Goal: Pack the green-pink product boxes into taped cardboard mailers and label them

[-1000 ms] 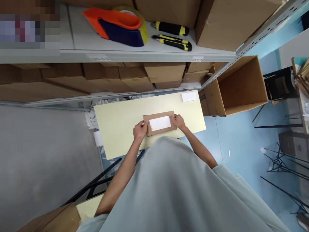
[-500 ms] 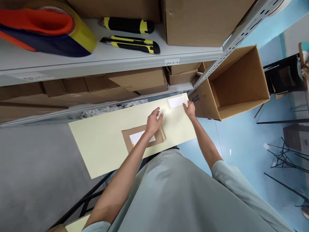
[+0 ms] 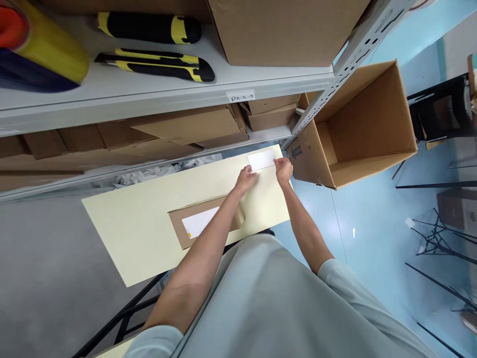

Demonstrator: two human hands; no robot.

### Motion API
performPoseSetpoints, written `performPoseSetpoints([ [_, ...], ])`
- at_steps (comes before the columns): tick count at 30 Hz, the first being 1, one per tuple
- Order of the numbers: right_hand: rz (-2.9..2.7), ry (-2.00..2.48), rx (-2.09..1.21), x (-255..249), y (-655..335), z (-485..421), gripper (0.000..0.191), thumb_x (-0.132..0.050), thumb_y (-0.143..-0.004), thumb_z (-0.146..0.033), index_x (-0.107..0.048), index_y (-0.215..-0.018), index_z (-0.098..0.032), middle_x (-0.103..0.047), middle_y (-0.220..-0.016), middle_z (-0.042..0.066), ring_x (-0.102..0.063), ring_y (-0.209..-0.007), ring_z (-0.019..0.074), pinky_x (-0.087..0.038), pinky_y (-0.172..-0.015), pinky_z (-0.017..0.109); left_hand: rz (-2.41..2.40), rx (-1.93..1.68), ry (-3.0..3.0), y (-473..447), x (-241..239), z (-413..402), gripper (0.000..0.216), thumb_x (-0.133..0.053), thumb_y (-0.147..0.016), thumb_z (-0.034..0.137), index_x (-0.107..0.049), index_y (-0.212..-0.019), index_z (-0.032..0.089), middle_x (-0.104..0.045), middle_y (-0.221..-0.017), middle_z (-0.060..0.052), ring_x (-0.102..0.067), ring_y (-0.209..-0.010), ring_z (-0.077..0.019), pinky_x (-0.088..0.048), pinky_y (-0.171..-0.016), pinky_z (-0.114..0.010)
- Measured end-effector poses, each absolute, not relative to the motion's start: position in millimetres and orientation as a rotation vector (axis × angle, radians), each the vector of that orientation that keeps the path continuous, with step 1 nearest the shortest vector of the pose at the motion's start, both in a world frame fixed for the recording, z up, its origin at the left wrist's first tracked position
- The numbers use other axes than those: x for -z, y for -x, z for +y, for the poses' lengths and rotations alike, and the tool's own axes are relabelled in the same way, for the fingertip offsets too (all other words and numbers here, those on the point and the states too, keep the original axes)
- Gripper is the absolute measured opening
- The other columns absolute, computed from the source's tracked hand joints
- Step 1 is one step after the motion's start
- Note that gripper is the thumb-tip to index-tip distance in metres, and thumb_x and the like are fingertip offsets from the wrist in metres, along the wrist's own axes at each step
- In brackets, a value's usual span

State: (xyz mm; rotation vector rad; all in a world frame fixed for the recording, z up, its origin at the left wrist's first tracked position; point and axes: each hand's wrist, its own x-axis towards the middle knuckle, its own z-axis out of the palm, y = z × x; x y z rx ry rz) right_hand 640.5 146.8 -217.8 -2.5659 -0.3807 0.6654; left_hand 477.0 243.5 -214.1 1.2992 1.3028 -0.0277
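A blank white paper slip (image 3: 261, 159) lies at the far right end of the cream tabletop (image 3: 134, 223). My right hand (image 3: 283, 170) pinches its right edge between thumb and fingertips. At the slip's near left corner, my left hand (image 3: 246, 181) has its fingertips and thumb closed on the edge. A flat brown cardboard box (image 3: 180, 234) with a white label (image 3: 201, 222) rests on the tabletop to the left, partly covered by my left forearm.
Above the tabletop runs a grey shelf (image 3: 149, 99) bearing two utility knives (image 3: 160, 65), a tape dispenser (image 3: 55, 49) and a carton (image 3: 283, 30). Cardboard boxes (image 3: 179, 129) fill the lower shelf. On the right stands a large open carton (image 3: 368, 119).
My left hand has come from above the tabletop to the paper slip's near left corner and closed there. My right hand stays on the right edge. The view has shifted.
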Motion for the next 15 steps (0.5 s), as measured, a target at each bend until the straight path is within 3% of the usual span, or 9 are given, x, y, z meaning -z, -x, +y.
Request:
performPoseSetpoints([
  [3,-0.478,2.567,-0.628,207,-639,147,0.023,-0.066,-0.115,-0.033,-0.086,-0.115,-0.020,-0.082,-0.123,0.011,-0.078,-0.102,0.0243,-0.056,-0.090,0.032,1.301,0.034,-1.319,-476,209,246,0.054,-0.074,-0.089,0.021,-0.072,-0.143,0.017,-0.073,-0.153,-0.018,-0.079,-0.120,-0.0293,-0.061,-0.109,-0.043],
  [7,-0.560,2.552,-0.424,193,-630,145,0.028,-0.061,-0.118,-0.030,-0.086,-0.125,-0.023,-0.076,-0.135,0.012,-0.075,-0.114,0.0250,-0.055,-0.094,0.033,1.310,-0.030,-1.387,-484,195,247,0.048,-0.076,-0.092,0.026,-0.075,-0.140,0.018,-0.073,-0.154,-0.017,-0.072,-0.137,-0.0314,-0.055,-0.119,-0.043],
  [10,-0.637,2.523,-0.316,178,-609,144,0.027,-0.062,-0.117,-0.030,-0.086,-0.122,-0.020,-0.074,-0.133,0.014,-0.071,-0.123,0.0269,-0.055,-0.101,0.035,1.264,-0.152,-1.440,-494,177,247,0.044,-0.074,-0.099,0.043,-0.078,-0.136,0.019,-0.076,-0.152,-0.016,-0.074,-0.135,-0.0301,-0.056,-0.118,-0.040],
  [13,-0.921,2.414,-0.374,159,-579,141,0.028,-0.059,-0.118,-0.030,-0.085,-0.123,-0.019,-0.073,-0.132,0.015,-0.068,-0.124,0.0273,-0.053,-0.111,0.037,1.311,-0.213,-1.523,-497,161,255,0.042,-0.075,-0.098,0.061,-0.082,-0.111,0.021,-0.085,-0.127,-0.012,-0.079,-0.119,-0.0295,-0.057,-0.109,-0.038],
  [15,-1.138,2.347,-0.465,147,-565,142,0.033,-0.055,-0.119,-0.032,-0.083,-0.134,-0.021,-0.071,-0.137,0.015,-0.065,-0.130,0.0288,-0.050,-0.117,0.039,1.428,-0.181,-1.589,-491,155,268,0.036,-0.076,-0.097,0.058,-0.078,-0.090,0.022,-0.085,-0.103,-0.009,-0.079,-0.106,-0.0288,-0.057,-0.099,-0.037],
])
